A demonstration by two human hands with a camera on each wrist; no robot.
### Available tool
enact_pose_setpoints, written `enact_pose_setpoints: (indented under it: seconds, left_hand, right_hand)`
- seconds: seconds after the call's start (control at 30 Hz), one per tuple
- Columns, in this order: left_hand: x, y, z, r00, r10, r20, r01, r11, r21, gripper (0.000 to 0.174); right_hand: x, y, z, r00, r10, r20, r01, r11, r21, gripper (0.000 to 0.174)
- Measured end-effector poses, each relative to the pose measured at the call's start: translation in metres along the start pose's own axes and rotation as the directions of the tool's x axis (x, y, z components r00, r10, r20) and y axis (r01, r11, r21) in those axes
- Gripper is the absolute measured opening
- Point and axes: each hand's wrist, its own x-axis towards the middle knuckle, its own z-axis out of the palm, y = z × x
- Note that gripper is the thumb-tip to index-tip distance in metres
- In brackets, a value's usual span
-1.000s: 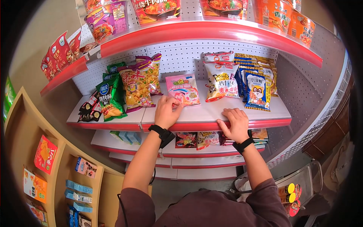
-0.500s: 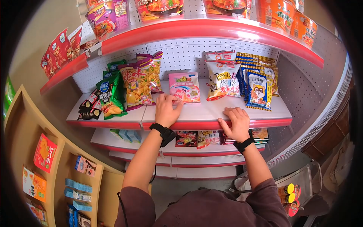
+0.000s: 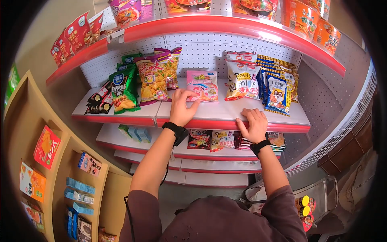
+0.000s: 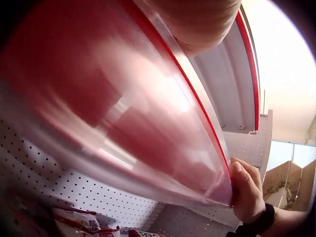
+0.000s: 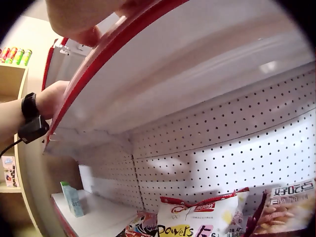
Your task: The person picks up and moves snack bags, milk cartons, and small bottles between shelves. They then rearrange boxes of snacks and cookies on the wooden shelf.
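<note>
In the head view a pink snack packet (image 3: 203,86) leans at the middle of the white shelf (image 3: 225,111). My left hand (image 3: 183,107) is at its lower left corner, fingertips bent against the packet and thumb apart from them. My right hand (image 3: 253,125) rests on the shelf's front edge, fingers on the top surface, holding nothing. Left of the packet stand purple-and-yellow snack bags (image 3: 153,78) and green chip bags (image 3: 124,90). To its right are white snack bags (image 3: 243,80) and blue raccoon-print packets (image 3: 277,94). Both wrist views mostly show the shelf's underside and front edge.
An upper shelf with a red front strip (image 3: 238,28) overhangs, bearing instant noodle tubs (image 3: 300,18). Below are lower shelves with snack packets (image 3: 222,140). A wooden rack (image 3: 60,161) of boxes stands left, a wire side panel (image 3: 342,137) right. A cart (image 3: 322,193) is behind at right.
The pink packet stands straighter than a second ago, with my left fingertips still at its lower left corner. The head view has shifted slightly. My right hand stays on the shelf edge.
</note>
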Motion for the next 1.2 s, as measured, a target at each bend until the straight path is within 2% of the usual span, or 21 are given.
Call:
enact_pose_setpoints:
  seconds: [0.03, 0.13, 0.2, 0.27, 0.33, 0.4, 0.47, 0.53, 0.63, 0.73, 0.77, 0.87, 1.0, 1.1, 1.2]
  left_hand:
    - [-0.002, 0.002, -0.003, 0.998, 0.033, -0.045, -0.035, 0.999, -0.034, 0.016]
    - [-0.033, 0.040, -0.026, 0.993, 0.111, -0.035, -0.114, 0.987, -0.111, 0.014]
    - [-0.076, 0.070, -0.048, 0.995, 0.020, 0.100, 0.002, 0.976, -0.217, 0.012]
    - [-0.138, 0.075, -0.062, 0.981, -0.057, 0.188, 0.092, 0.978, -0.185, 0.009]
    - [-0.222, 0.057, -0.073, 0.882, -0.321, 0.347, 0.399, 0.898, -0.185, 0.008]
    - [-0.314, 0.040, -0.099, 0.735, -0.567, 0.372, 0.617, 0.787, -0.018, 0.009]
    - [-0.378, 0.044, -0.143, 0.689, -0.649, 0.322, 0.688, 0.726, -0.010, 0.010]
    - [-0.418, 0.059, -0.186, 0.579, -0.786, 0.218, 0.802, 0.597, 0.022, 0.010]
    - [-0.439, 0.074, -0.229, 0.393, -0.918, 0.053, 0.913, 0.397, 0.100, 0.010]
    - [-0.437, 0.075, -0.236, 0.451, -0.889, -0.076, 0.892, 0.449, 0.047, 0.010]
    - [-0.430, 0.078, -0.234, 0.410, -0.909, -0.078, 0.910, 0.413, -0.028, 0.010]
    - [-0.408, 0.086, -0.226, 0.535, -0.842, -0.071, 0.842, 0.539, -0.036, 0.010]
    - [-0.400, 0.097, -0.226, 0.574, -0.819, 0.027, 0.819, 0.573, -0.040, 0.010]
    - [-0.401, 0.107, -0.238, 0.561, -0.824, 0.076, 0.827, 0.562, -0.012, 0.010]
    - [-0.416, 0.108, -0.250, 0.533, -0.844, 0.052, 0.846, 0.533, -0.016, 0.011]
  right_hand:
    - [0.000, -0.001, 0.000, 1.000, 0.001, 0.004, -0.001, 1.000, 0.001, 0.028]
    - [-0.001, 0.000, 0.000, 1.000, 0.012, 0.015, -0.012, 1.000, -0.002, 0.027]
    - [0.000, -0.002, 0.001, 1.000, 0.012, 0.002, -0.012, 1.000, -0.006, 0.026]
    - [-0.001, -0.001, 0.002, 1.000, 0.017, 0.005, -0.017, 1.000, 0.001, 0.025]
    - [0.001, -0.003, 0.001, 1.000, 0.012, 0.003, -0.012, 1.000, -0.003, 0.024]
    - [0.001, -0.002, 0.002, 1.000, 0.003, 0.006, -0.003, 1.000, -0.017, 0.024]
    - [0.000, -0.002, 0.004, 0.999, 0.025, 0.021, -0.025, 1.000, -0.016, 0.022]
    - [0.000, -0.003, 0.005, 1.000, 0.010, 0.017, -0.010, 1.000, -0.018, 0.020]
    - [-0.001, -0.004, 0.008, 0.999, 0.035, 0.016, -0.034, 0.999, -0.036, 0.018]
    - [-0.003, -0.003, 0.012, 0.998, 0.058, 0.013, -0.057, 0.995, -0.079, 0.018]
    - [-0.002, -0.004, 0.013, 0.997, 0.075, 0.010, -0.074, 0.994, -0.085, 0.018]
    - [-0.001, -0.003, 0.015, 0.994, 0.105, -0.005, -0.105, 0.988, -0.113, 0.021]
    - [-0.002, 0.000, 0.020, 0.992, 0.122, -0.027, -0.125, 0.982, -0.141, 0.022]
    - [-0.004, 0.002, 0.022, 0.992, 0.110, -0.060, -0.118, 0.983, -0.144, 0.023]
    - [-0.005, 0.007, 0.027, 0.991, 0.106, -0.083, -0.117, 0.982, -0.145, 0.022]
